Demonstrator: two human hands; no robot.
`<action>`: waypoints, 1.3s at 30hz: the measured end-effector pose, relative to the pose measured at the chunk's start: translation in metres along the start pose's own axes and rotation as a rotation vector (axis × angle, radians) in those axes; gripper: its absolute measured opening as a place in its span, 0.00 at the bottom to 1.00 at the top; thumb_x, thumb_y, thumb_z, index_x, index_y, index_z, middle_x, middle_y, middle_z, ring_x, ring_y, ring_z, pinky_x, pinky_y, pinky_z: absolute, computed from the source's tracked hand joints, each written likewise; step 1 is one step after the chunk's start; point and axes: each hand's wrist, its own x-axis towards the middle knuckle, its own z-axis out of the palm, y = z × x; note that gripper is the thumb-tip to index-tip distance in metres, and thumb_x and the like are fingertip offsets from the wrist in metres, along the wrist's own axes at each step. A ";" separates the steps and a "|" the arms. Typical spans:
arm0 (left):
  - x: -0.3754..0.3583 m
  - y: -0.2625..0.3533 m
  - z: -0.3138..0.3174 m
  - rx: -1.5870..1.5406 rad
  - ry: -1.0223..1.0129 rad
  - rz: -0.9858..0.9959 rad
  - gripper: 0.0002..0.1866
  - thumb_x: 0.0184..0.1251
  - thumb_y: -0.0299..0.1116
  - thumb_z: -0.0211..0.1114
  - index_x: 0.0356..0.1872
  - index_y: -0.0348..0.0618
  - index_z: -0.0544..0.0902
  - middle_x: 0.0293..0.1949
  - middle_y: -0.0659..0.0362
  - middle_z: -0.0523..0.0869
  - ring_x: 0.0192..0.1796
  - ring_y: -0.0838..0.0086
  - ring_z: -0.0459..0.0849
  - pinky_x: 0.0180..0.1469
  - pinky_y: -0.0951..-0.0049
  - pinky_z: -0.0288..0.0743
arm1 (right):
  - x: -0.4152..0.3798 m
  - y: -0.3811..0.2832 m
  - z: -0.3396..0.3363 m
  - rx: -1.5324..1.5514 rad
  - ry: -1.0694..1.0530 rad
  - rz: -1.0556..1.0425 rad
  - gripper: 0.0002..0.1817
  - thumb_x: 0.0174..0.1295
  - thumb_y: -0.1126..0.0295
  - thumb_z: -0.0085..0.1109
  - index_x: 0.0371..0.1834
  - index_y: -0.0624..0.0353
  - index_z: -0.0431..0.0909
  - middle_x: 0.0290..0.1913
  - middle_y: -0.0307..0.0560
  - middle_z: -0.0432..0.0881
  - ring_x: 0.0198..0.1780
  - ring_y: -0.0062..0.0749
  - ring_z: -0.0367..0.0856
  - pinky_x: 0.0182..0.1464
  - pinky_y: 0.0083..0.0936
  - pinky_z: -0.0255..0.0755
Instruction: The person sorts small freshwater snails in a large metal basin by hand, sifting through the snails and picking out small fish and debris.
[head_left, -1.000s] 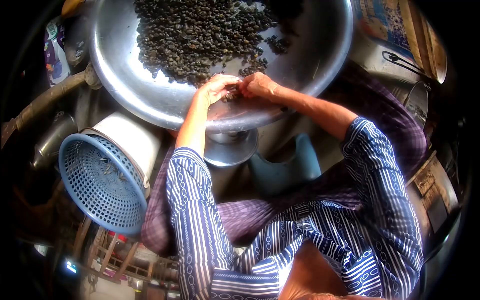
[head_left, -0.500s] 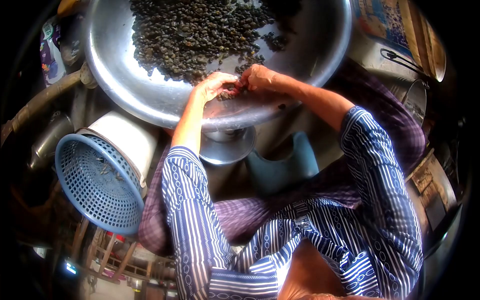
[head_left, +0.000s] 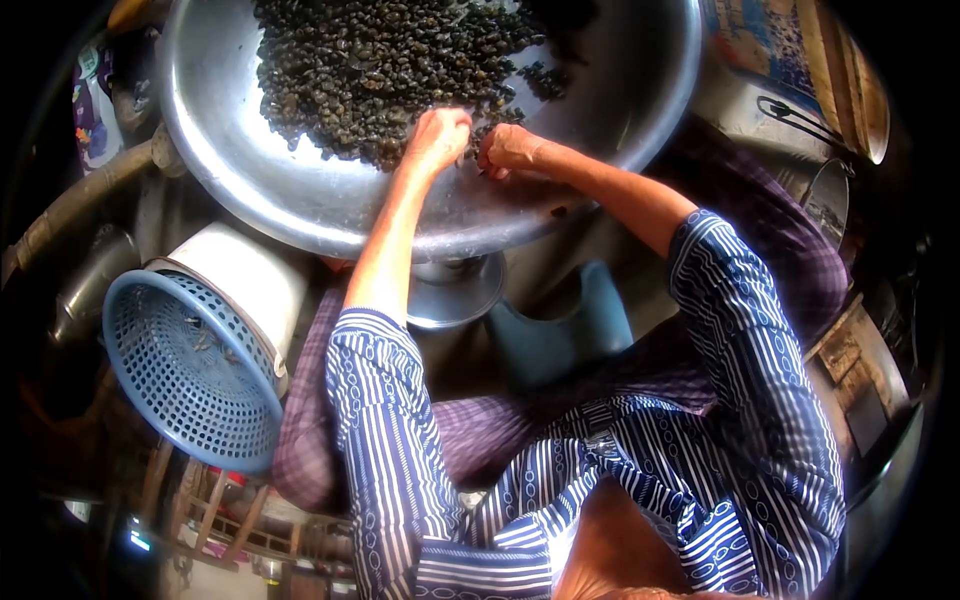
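Note:
A wide metal basin point(head_left: 330, 210) holds a heap of small dark snails point(head_left: 350, 80), spread over its far side and middle. My left hand point(head_left: 440, 138) is closed, with its fingers curled down at the near edge of the heap. Close on its right, my right hand point(head_left: 512, 150) is closed too, thumb and fingers drawn together low over the basin floor. What either hand holds, if anything, is hidden by the fingers. A small dark bit point(head_left: 559, 211) lies alone near the basin's front rim.
A blue perforated basket point(head_left: 190, 370) with a few small pieces inside leans against a white bucket point(head_left: 240, 270) on the left. Below the basin are a metal stand point(head_left: 455, 295) and a blue plastic stool point(head_left: 560, 330). A metal pot point(head_left: 828, 200) stands right of my knee.
My left hand has moved up from beside my right fingers to the heap's edge. The small clump of snails under my hands no longer shows there. My right hand has barely moved.

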 end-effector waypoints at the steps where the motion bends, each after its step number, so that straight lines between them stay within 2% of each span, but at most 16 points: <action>1: 0.002 0.012 -0.003 0.151 0.119 0.081 0.12 0.52 0.31 0.52 0.32 0.46 0.84 0.31 0.49 0.83 0.34 0.55 0.82 0.40 0.66 0.76 | 0.001 -0.001 0.001 0.000 -0.003 -0.001 0.13 0.54 0.79 0.41 0.34 0.66 0.79 0.30 0.49 0.83 0.31 0.30 0.83 0.34 0.25 0.78; 2: 0.004 0.019 -0.004 0.176 0.173 0.038 0.11 0.53 0.33 0.54 0.31 0.46 0.84 0.29 0.52 0.84 0.32 0.61 0.83 0.38 0.68 0.76 | 0.002 -0.001 0.002 -0.052 -0.002 -0.001 0.13 0.53 0.79 0.42 0.34 0.65 0.80 0.31 0.49 0.83 0.31 0.29 0.83 0.33 0.24 0.78; 4: 0.003 0.011 -0.003 -0.376 -0.045 -0.232 0.09 0.54 0.34 0.57 0.31 0.44 0.84 0.29 0.56 0.85 0.30 0.69 0.83 0.34 0.71 0.76 | 0.004 0.000 0.005 -0.101 -0.003 -0.003 0.13 0.53 0.79 0.43 0.34 0.64 0.80 0.32 0.49 0.83 0.32 0.27 0.83 0.33 0.23 0.78; 6: -0.003 0.002 -0.007 -0.421 0.029 -0.402 0.08 0.55 0.32 0.60 0.30 0.41 0.84 0.29 0.58 0.85 0.30 0.76 0.83 0.32 0.76 0.75 | 0.008 0.001 0.000 -0.346 -0.015 -0.126 0.11 0.52 0.74 0.48 0.33 0.62 0.81 0.31 0.52 0.83 0.32 0.31 0.83 0.34 0.24 0.77; 10: -0.005 0.002 -0.031 -1.108 0.380 -0.568 0.07 0.58 0.22 0.56 0.36 0.31 0.79 0.32 0.49 0.83 0.32 0.71 0.84 0.34 0.76 0.82 | 0.000 0.004 -0.005 -0.553 0.227 -0.178 0.11 0.48 0.70 0.49 0.31 0.62 0.79 0.32 0.59 0.80 0.40 0.46 0.80 0.44 0.36 0.73; 14: -0.011 0.007 -0.043 -0.741 0.491 -0.624 0.07 0.59 0.23 0.56 0.35 0.32 0.80 0.30 0.50 0.84 0.29 0.69 0.85 0.30 0.76 0.82 | -0.010 0.006 -0.016 -0.511 0.660 -0.217 0.13 0.49 0.75 0.46 0.37 0.64 0.77 0.37 0.61 0.80 0.43 0.49 0.79 0.48 0.36 0.72; 15: -0.015 0.010 -0.041 -0.654 0.460 -0.631 0.07 0.57 0.23 0.54 0.30 0.34 0.81 0.26 0.51 0.83 0.23 0.70 0.82 0.24 0.79 0.77 | -0.009 0.007 -0.016 -0.510 0.662 -0.218 0.13 0.49 0.75 0.46 0.37 0.64 0.77 0.37 0.61 0.80 0.43 0.49 0.79 0.48 0.36 0.72; 18: -0.023 0.009 -0.032 -0.796 0.214 -0.816 0.08 0.59 0.25 0.54 0.33 0.34 0.80 0.28 0.52 0.83 0.27 0.69 0.84 0.29 0.76 0.81 | 0.002 0.005 -0.014 -0.407 0.434 -0.312 0.12 0.48 0.73 0.49 0.36 0.60 0.79 0.37 0.56 0.81 0.42 0.44 0.80 0.46 0.34 0.74; 20: -0.028 0.001 -0.012 -0.848 0.154 -0.788 0.09 0.60 0.28 0.52 0.33 0.36 0.81 0.29 0.52 0.83 0.28 0.69 0.83 0.32 0.72 0.79 | 0.016 0.004 0.002 0.021 0.284 -0.442 0.13 0.48 0.73 0.49 0.37 0.58 0.79 0.38 0.52 0.82 0.41 0.42 0.81 0.46 0.32 0.73; 21: -0.027 -0.006 -0.004 -0.781 0.194 -0.802 0.09 0.58 0.27 0.53 0.33 0.36 0.82 0.28 0.52 0.84 0.28 0.70 0.82 0.32 0.73 0.78 | 0.025 0.003 0.008 0.057 0.203 -0.327 0.14 0.48 0.73 0.48 0.38 0.55 0.80 0.39 0.51 0.82 0.42 0.42 0.80 0.47 0.31 0.72; 22: -0.026 -0.011 0.002 -0.716 0.232 -0.816 0.09 0.57 0.26 0.53 0.32 0.37 0.82 0.28 0.53 0.84 0.28 0.71 0.82 0.32 0.75 0.77 | 0.035 0.003 0.017 -0.059 0.222 -0.248 0.18 0.51 0.79 0.45 0.46 0.64 0.76 0.38 0.50 0.82 0.41 0.31 0.80 0.47 0.25 0.73; 25: -0.029 -0.050 0.005 -0.326 0.198 -0.625 0.10 0.53 0.24 0.53 0.30 0.39 0.84 0.27 0.55 0.84 0.28 0.72 0.81 0.31 0.77 0.75 | 0.026 -0.006 0.017 -0.086 0.260 -0.162 0.19 0.50 0.80 0.45 0.47 0.65 0.76 0.39 0.51 0.82 0.44 0.34 0.79 0.49 0.26 0.72; 29: -0.032 -0.058 0.012 -0.213 0.360 -0.522 0.15 0.46 0.26 0.51 0.33 0.36 0.83 0.33 0.47 0.84 0.39 0.59 0.83 0.46 0.68 0.74 | 0.038 0.000 0.026 0.025 0.519 -0.195 0.19 0.49 0.79 0.44 0.46 0.65 0.76 0.39 0.53 0.82 0.45 0.38 0.79 0.50 0.27 0.71; 34: -0.031 -0.059 0.017 -0.193 0.381 -0.499 0.16 0.44 0.26 0.51 0.34 0.35 0.83 0.34 0.45 0.84 0.40 0.58 0.83 0.47 0.69 0.74 | 0.041 -0.013 0.034 0.088 0.554 -0.230 0.18 0.49 0.78 0.44 0.45 0.65 0.76 0.39 0.54 0.81 0.44 0.39 0.79 0.49 0.27 0.72; 36: -0.028 -0.068 0.022 -0.199 0.390 -0.417 0.14 0.47 0.24 0.54 0.35 0.39 0.84 0.30 0.56 0.86 0.34 0.72 0.83 0.38 0.74 0.75 | 0.040 -0.017 0.035 0.068 0.550 -0.219 0.18 0.49 0.78 0.44 0.44 0.64 0.77 0.38 0.54 0.81 0.44 0.39 0.80 0.48 0.27 0.72; 39: -0.017 -0.079 0.022 -0.222 0.305 -0.459 0.14 0.49 0.24 0.54 0.37 0.41 0.83 0.31 0.55 0.85 0.34 0.71 0.83 0.39 0.74 0.75 | 0.036 -0.023 0.031 0.051 0.543 -0.170 0.18 0.50 0.77 0.44 0.43 0.63 0.78 0.37 0.55 0.81 0.43 0.38 0.80 0.48 0.28 0.72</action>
